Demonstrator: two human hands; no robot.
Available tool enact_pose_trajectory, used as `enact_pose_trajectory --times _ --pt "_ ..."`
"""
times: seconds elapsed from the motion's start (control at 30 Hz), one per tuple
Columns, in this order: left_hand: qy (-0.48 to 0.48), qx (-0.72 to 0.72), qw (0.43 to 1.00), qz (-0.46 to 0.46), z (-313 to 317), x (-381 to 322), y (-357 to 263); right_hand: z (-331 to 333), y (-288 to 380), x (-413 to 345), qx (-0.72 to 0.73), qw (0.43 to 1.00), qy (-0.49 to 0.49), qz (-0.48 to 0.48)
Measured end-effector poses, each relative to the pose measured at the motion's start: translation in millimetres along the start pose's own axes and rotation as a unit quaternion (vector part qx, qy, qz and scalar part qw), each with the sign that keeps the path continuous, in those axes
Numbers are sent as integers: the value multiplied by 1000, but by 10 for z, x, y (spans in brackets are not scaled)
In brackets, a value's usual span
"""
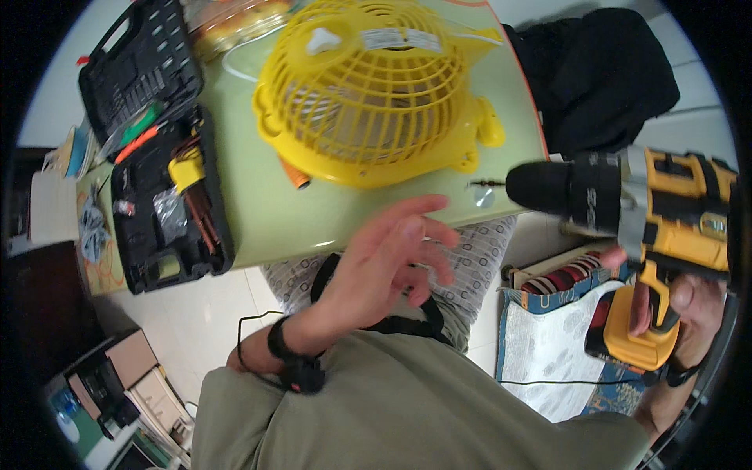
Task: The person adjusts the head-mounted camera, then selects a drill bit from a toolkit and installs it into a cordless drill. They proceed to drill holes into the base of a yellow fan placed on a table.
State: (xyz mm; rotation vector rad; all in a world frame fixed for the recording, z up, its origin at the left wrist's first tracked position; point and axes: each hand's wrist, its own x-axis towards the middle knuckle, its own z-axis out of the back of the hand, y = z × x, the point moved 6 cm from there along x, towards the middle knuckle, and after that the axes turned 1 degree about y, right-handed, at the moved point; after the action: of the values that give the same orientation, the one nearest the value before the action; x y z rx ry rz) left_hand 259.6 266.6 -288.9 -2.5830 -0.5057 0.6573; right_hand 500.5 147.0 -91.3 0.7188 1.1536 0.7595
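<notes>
My right hand (693, 305) grips the handle of a yellow and black cordless drill (664, 205), held at the right beyond the table's edge. A dark bit sticks out of its chuck and points left over the table corner. My left hand (399, 252) hovers near the table's front edge, fingers spread and slightly curled, holding nothing. Beyond it a yellow plastic fan housing with a round grille (376, 106) lies on the light green table (264, 217). An orange cylindrical handle (294, 173) shows from under the housing's left front. A small shiny disc (484, 198) lies below the drill bit.
An open black tool case (223, 247) at the left holds a yellow-handled tool, screwdrivers and small plastic bags. Clear food packaging (235, 23) stands behind. Black cloth (593, 82) covers something beyond the table's right edge. A patterned fabric-covered item (552, 341) is at the lower right.
</notes>
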Motion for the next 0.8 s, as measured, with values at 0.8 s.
enact_pose_trajectory --times 0.8 --pt "-123 31 987 -100 527 -52 -341 -427 -2 -69 31 997 -40 55"
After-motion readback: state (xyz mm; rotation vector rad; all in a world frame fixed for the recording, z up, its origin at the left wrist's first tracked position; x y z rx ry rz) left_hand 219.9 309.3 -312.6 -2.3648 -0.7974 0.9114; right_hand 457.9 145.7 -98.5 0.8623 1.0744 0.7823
